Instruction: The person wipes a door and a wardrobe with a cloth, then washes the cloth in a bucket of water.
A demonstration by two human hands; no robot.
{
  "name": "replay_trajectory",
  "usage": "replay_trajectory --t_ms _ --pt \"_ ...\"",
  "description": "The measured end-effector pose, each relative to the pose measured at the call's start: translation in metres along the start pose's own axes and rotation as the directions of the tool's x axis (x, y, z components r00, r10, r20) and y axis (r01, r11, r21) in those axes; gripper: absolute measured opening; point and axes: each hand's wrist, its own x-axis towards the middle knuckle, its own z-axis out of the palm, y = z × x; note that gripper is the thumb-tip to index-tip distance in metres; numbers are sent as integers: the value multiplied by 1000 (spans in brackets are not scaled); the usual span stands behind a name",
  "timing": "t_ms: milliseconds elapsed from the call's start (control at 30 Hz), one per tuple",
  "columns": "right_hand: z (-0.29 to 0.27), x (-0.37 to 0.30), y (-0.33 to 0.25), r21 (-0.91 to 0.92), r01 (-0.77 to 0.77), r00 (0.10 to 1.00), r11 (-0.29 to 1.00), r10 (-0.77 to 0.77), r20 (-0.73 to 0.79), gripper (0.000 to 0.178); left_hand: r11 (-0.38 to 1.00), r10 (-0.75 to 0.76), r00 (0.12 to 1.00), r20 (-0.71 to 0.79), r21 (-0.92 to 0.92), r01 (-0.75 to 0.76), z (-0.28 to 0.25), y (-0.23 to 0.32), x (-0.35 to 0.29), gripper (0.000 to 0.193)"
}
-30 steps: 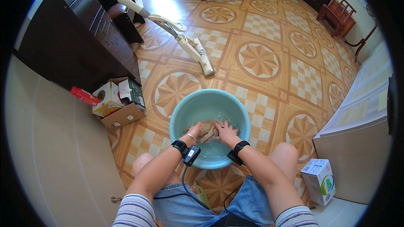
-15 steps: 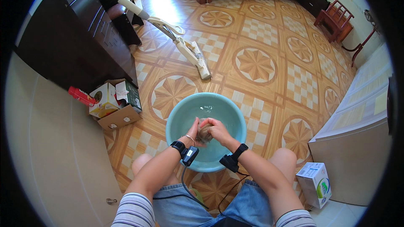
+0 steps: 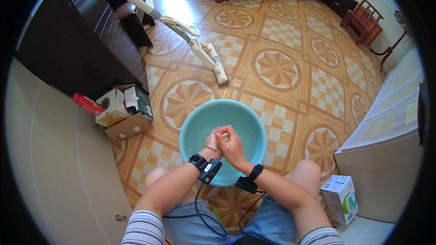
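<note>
A pale teal basin point(image 3: 185, 129) with shallow water in it stands on the floor between my knees. Over the water, my left hand point(image 3: 212, 140) and my right hand point(image 3: 232, 146) are pressed together round a small beige wad point(image 3: 225, 136). It looks like wet, bunched cloth, but only a bit shows between the fingers. The right hand's fingers wrap over the top, while the left is partly hidden behind it. Both wrists wear black straps with small devices, and cables hang from them.
Beyond the basin a cream flat-headed floor cleaner point(image 3: 221, 76) leans in from the upper left. An open cardboard box point(image 3: 129, 128) of packages stands left. A white carton point(image 3: 339, 199) is by my right knee, below a cabinet point(image 3: 377, 177). A small wooden chair point(image 3: 361, 22) stands far right.
My hands have closed tighter round the beige wad and turned. It was more exposed between spread fingers before; now it is mostly covered.
</note>
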Motion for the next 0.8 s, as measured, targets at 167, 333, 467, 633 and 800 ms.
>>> replay_trajectory --t_ms 167,333,467,633,800 --pt "2 2 9 -146 34 998 989 -40 -37 28 994 59 997 -51 97 -53 -4 2 -5 43" --pt "0 6 20 -298 109 992 948 -124 -32 23 975 134 972 -191 201 -95 24 -6 -35 44" --pt "0 5 35 -565 211 972 798 -232 34 17 946 148 953 -263 318 -59 29 -9 -48 41" --pt "-8 16 71 -701 226 966 677 -250 70 19 899 196 943 -268 433 -63 15 0 -38 46" --pt "-24 14 85 -789 229 973 571 -163 164 23 611 508 808 -299 786 -94 -22 11 -10 47"
